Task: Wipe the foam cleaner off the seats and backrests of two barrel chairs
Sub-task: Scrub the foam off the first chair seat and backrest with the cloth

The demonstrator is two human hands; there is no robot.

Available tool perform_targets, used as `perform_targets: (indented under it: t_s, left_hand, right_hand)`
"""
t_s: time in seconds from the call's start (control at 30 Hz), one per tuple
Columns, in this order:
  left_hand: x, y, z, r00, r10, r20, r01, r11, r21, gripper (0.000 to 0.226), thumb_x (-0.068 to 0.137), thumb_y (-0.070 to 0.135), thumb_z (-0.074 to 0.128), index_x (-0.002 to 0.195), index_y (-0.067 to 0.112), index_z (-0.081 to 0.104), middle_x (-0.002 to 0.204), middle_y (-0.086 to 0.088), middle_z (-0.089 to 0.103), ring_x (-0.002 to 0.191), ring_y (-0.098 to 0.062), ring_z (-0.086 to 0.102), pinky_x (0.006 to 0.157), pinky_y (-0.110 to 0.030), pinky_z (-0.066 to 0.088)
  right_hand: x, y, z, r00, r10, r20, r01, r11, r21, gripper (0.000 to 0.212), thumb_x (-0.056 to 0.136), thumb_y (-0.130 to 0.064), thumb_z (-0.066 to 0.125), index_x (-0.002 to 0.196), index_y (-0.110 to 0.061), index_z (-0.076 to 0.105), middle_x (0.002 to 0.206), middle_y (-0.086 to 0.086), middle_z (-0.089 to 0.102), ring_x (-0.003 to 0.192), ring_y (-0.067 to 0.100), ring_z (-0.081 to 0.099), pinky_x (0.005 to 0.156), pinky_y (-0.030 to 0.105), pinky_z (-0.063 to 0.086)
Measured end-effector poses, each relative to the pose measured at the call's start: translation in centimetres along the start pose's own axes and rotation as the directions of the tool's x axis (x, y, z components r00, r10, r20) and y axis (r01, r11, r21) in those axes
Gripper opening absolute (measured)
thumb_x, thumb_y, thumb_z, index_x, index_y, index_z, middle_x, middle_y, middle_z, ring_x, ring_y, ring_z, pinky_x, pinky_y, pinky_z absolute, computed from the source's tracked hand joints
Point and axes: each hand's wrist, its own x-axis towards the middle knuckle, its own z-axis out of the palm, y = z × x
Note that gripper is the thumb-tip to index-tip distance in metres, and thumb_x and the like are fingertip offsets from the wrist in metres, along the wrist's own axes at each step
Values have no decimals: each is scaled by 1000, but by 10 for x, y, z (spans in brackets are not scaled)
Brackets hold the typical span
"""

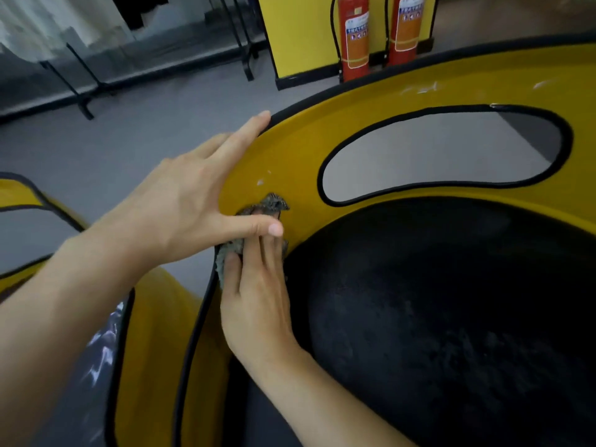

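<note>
A yellow barrel chair (pixel 290 150) with black trim fills the right side; its black round seat (pixel 451 317) sits below an oval cut-out in the backrest. My right hand (pixel 254 285) presses a grey cloth (pixel 272 203) flat against the backrest's inner left edge. My left hand (pixel 193 201) lies spread on the chair's rim, fingers apart, thumb over the cloth. Small white foam flecks (pixel 260 181) remain above the cloth, and more foam smears (pixel 422 88) show along the upper rim. A second yellow chair (pixel 19 195) is at the far left.
Two red fire extinguishers (pixel 354 37) stand by a yellow pillar (pixel 300 33) behind the chair. Black metal rack legs (pixel 80 91) rest on the grey floor at the upper left. White foam streaks (pixel 103 346) show on a dark surface at the lower left.
</note>
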Motion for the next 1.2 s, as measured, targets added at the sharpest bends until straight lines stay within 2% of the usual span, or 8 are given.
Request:
perform_targets:
  t_s: [0.13, 0.2, 0.3, 0.47, 0.6, 0.83, 1.03, 1.2]
  left_hand:
    - [1, -2, 2, 995, 57, -76, -58, 998, -13, 75, 97, 71, 30, 161, 44, 5, 157, 14, 38, 128, -18, 52, 96, -31, 43]
    - [2, -3, 5, 993, 56, -106, -63, 996, -61, 65, 102, 62, 26, 162, 40, 14, 137, 26, 50, 115, -4, 52, 92, -13, 36]
    - [4, 1, 9, 985, 42, -165, -60, 993, -106, 61, 103, 59, 24, 160, 39, 22, 122, 35, 56, 103, 4, 53, 87, -10, 34]
    - [-3, 12, 14, 979, -37, -198, 0, 983, -183, 57, 105, 54, 25, 160, 40, 25, 155, 28, 40, 141, 8, 35, 109, -15, 28]
    - [-3, 15, 12, 979, -66, -193, 28, 981, -193, 57, 104, 57, 23, 159, 41, 26, 154, 21, 45, 142, -3, 40, 112, -36, 34]
    - [1, 8, 20, 964, -41, -264, -21, 973, -230, 56, 106, 54, 22, 159, 36, 31, 160, 21, 37, 147, 3, 30, 118, -28, 27]
    - [2, 4, 23, 964, 5, -267, -63, 976, -207, 55, 106, 48, 22, 159, 33, 31, 114, 44, 58, 112, 13, 54, 94, -20, 40]
    - [5, 0, 21, 961, 26, -274, -84, 975, -205, 57, 106, 50, 24, 160, 32, 30, 157, 23, 39, 144, 4, 35, 116, -27, 33]
  right_hand:
    - [1, 5, -7, 997, -10, 82, 11, 1000, -6, 67, 109, -36, 34, 158, -34, -11, 162, -15, -28, 149, 4, -26, 125, 31, -3]
    - [3, 6, -17, 992, -17, 124, 16, 1000, 12, 70, 107, -41, 39, 159, -34, -7, 161, -18, -29, 151, 7, -19, 126, 32, 4]
    - [4, 7, -36, 990, -7, 139, 4, 1000, 22, 77, 100, -53, 49, 160, -36, 4, 165, -18, -13, 154, 16, 6, 122, 37, 25]
    - [-3, 7, -38, 945, 160, 287, -194, 976, 94, 84, 95, -65, 48, 161, -36, 4, 167, -12, -6, 152, 20, 13, 119, 38, 26]
    - [-17, 3, -19, 966, -19, 257, 12, 1000, 29, 68, 106, -50, 35, 161, -31, 0, 166, -13, -19, 153, 13, -11, 126, 39, 7]
    - [21, 4, -13, 989, -146, 19, 146, 989, -20, 60, 109, -37, 25, 161, -23, -2, 166, -3, -22, 151, 13, -25, 124, 37, -11]
    - [-8, 33, -10, 961, -196, 196, 241, 941, -238, 64, 104, -41, 14, 160, -20, -5, 167, 0, -20, 149, 16, -29, 125, 47, 6]
    - [58, 38, -42, 915, -403, 27, 365, 797, -482, 67, 105, -37, 31, 161, -16, 1, 169, 8, -9, 154, 28, -16, 124, 54, 11]
